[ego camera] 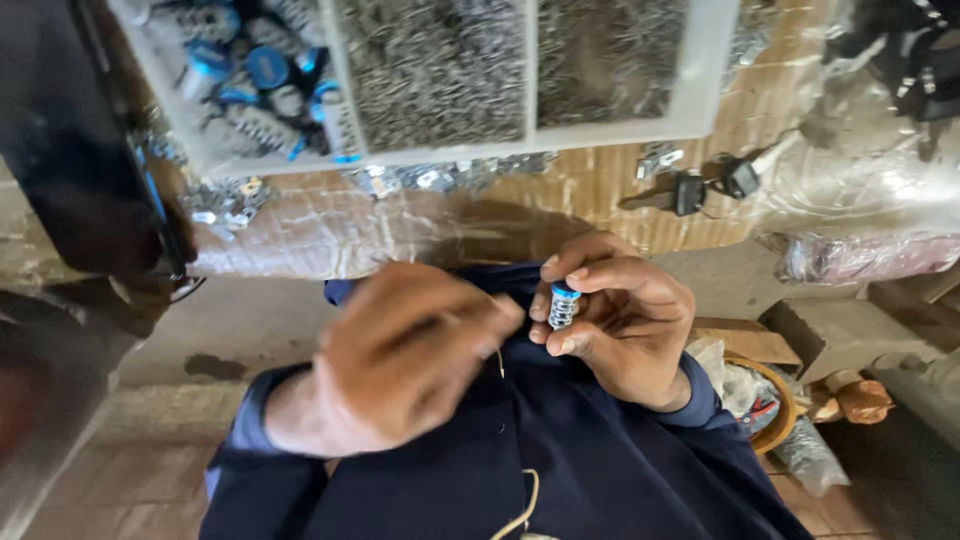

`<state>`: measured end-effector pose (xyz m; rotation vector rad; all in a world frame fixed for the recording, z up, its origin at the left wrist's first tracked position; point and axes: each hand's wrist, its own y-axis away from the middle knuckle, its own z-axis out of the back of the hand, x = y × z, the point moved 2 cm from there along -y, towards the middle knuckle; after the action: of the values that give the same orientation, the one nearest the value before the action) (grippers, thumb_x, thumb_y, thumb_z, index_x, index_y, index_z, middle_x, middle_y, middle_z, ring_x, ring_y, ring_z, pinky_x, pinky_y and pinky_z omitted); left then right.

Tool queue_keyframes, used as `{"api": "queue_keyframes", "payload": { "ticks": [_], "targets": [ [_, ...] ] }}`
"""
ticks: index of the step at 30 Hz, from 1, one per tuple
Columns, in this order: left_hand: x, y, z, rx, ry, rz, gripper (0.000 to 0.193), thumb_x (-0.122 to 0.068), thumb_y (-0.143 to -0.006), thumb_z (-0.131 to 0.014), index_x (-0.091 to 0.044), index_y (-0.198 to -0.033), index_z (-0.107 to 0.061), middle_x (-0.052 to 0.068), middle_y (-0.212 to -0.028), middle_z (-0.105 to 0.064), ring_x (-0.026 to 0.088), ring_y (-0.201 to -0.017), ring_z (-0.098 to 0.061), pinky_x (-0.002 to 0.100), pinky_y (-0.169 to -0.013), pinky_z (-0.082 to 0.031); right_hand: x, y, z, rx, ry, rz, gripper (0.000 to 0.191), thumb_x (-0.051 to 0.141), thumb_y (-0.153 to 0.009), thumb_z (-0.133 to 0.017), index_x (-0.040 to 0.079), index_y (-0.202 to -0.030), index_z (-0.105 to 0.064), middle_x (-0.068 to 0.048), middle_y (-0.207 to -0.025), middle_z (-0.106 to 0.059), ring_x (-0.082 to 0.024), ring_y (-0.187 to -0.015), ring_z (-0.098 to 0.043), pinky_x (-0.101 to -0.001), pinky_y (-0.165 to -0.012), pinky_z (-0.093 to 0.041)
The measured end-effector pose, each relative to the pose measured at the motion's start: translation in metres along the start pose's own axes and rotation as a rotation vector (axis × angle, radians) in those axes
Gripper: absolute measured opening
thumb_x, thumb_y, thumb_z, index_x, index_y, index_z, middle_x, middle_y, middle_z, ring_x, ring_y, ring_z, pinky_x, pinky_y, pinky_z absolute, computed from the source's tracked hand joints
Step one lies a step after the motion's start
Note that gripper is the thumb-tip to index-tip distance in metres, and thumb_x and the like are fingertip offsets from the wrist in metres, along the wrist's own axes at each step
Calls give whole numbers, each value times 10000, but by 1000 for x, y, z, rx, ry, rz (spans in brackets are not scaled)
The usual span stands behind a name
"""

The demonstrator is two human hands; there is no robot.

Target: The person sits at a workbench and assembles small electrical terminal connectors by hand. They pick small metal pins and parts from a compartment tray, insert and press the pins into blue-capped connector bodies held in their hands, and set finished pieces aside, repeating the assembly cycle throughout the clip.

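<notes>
Small coiled metal spring with a blue plastic cap [564,305]: held upright, long axis vertical, cap up, pinched between the thumb and fingers of the right hand [620,320], over the lap. Left hand [400,355]: blurred, loosely curled, fingertips just beside the spring; whether it holds anything cannot be told. White plastic compartment tray [335,90], at the table's near edge: capped springs left, grey metal bits in the other compartments.

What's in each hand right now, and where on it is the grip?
The right hand pinches a small spring with a blue cap between thumb and fingertips, gripping its sides. The left hand is blurred; whether it holds anything cannot be told.
</notes>
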<state>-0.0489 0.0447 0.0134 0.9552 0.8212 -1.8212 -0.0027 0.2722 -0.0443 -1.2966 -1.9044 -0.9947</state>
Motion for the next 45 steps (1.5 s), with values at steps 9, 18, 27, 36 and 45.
{"api": "queue_keyframes", "payload": {
  "ticks": [9, 18, 27, 36, 45],
  "targets": [
    [2, -11, -4, -99, 48, -181, 321, -28, -842, -854, -44, -1140, -736, 66, -1081, -697, 238, -961, -631, 360, -830, -545, 2, -3, -12, -46, 230, 27, 353, 37, -902, -853, -1, -1208, -681, -217, -1223, -682, -136, -855, -746, -194, -728, -634],
    [24, 20, 1, 243, 773, 487, 292, -95, -845, -900, -92, -1042, -685, -6, -854, -622, 126, -675, -532, 303, -600, -440, -2, -24, -22, 398, 200, -11, 278, 38, -899, -821, -16, -1161, -747, -171, -1081, -705, -196, -891, -738, -271, -753, -649],
    [26, 17, -1, -116, -685, -113, 341, -207, -937, -698, -108, -1262, -721, 69, -1098, -585, 252, -1022, -585, 332, -846, -525, 3, -6, -18, 10, 64, 100, 337, 58, -930, -833, -6, -1241, -721, -204, -1139, -674, -219, -861, -744, -310, -674, -693],
    [27, 13, -9, -85, -797, -78, 346, -301, -985, -667, -177, -1296, -755, 56, -1086, -603, 230, -998, -583, 317, -808, -536, -2, -8, -22, -50, 58, 46, 342, 24, -924, -845, -18, -1222, -684, -195, -1157, -650, -226, -898, -738, -323, -694, -679],
    [37, 26, 14, -158, -439, -312, 193, -120, -858, -773, -100, -1050, -770, 61, -1020, -653, 226, -952, -613, 332, -787, -550, -4, -13, -26, -25, 120, 28, 377, -64, -914, -830, -22, -1247, -657, -213, -1189, -648, -238, -909, -735, -325, -708, -685]
  ]
}}
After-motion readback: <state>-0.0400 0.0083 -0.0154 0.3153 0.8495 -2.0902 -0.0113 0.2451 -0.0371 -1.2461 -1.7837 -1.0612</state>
